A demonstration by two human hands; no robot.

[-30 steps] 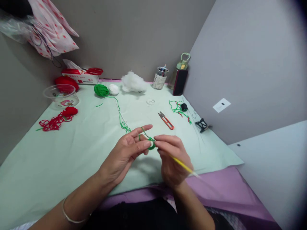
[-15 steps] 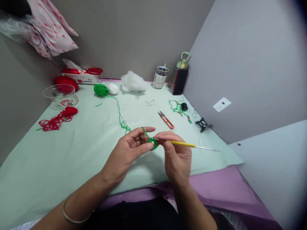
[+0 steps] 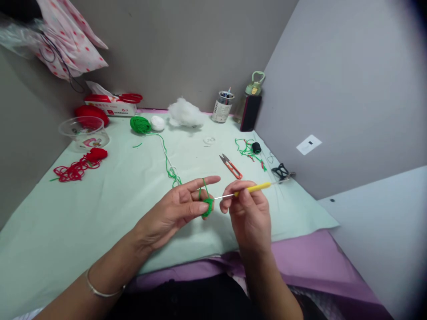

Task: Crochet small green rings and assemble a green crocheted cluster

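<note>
Between the thumb and fingers of my left hand (image 3: pixel 176 209) is a small green crochet piece (image 3: pixel 207 208). Green yarn (image 3: pixel 205 188) loops over my raised left index finger and runs down to the piece. My right hand (image 3: pixel 250 211) grips a crochet hook (image 3: pixel 258 188) by its yellow handle. The hook's metal shaft points left to the edge of the crochet piece; its exact tip is hard to make out. Behind my hands lie loose green and white strands (image 3: pixel 172 174), leading back to a green yarn ball (image 3: pixel 140 125).
Orange thread snips (image 3: pixel 231 167) lie just beyond my right hand. Right of them are green and red yarn scraps (image 3: pixel 248 150), a black thread spool (image 3: pixel 256 147) and a black clip-like stand (image 3: pixel 282 171). White stuffing (image 3: pixel 185 113) sits at the back; tangled red yarn (image 3: pixel 75 171) lies left.
My right hand has drawn slightly right from the crochet piece, showing more of the hook's shaft, and the hook's back end has tilted up. The left hand has turned the piece; its index finger is straighter.
</note>
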